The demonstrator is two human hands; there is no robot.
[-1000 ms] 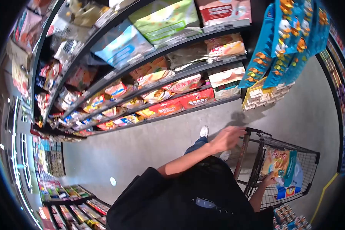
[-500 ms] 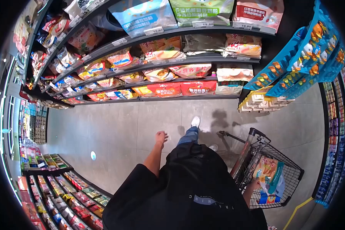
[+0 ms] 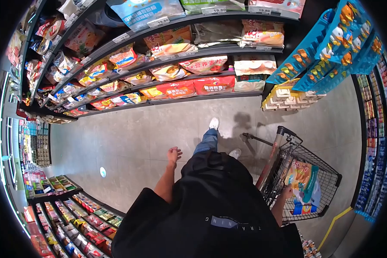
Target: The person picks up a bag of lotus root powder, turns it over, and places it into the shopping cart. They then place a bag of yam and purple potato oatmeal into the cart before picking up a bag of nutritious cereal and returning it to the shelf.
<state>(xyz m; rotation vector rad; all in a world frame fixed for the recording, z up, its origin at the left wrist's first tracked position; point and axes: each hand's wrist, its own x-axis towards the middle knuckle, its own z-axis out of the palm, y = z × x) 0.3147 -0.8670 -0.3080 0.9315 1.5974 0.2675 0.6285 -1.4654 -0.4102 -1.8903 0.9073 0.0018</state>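
Note:
My left hand (image 3: 174, 155) is held out over the floor to the left of my body, fingers apart, holding nothing. On the other side, my right hand (image 3: 287, 192) is closed at the left edge of an orange and teal food bag (image 3: 302, 176). That bag is inside the black wire shopping cart (image 3: 329, 172), at my right. Beneath it a blue and white package (image 3: 304, 208) shows in part. The fingertips of my right hand are partly hidden against the bag.
Shelves of packaged food (image 3: 176, 89) run across the front. Blue hanging racks of duck figures (image 3: 339, 38) and stacked cartons (image 3: 290, 96) stand at the right front. Display shelves (image 3: 73, 219) are at lower left. My white shoes (image 3: 214, 123) are on the grey floor (image 3: 129, 142).
The shelves, cart and bags appear higher in the view, and the front shelves slightly further left. My left hand has shifted left with its fingers more spread. My right hand remains at the bag.

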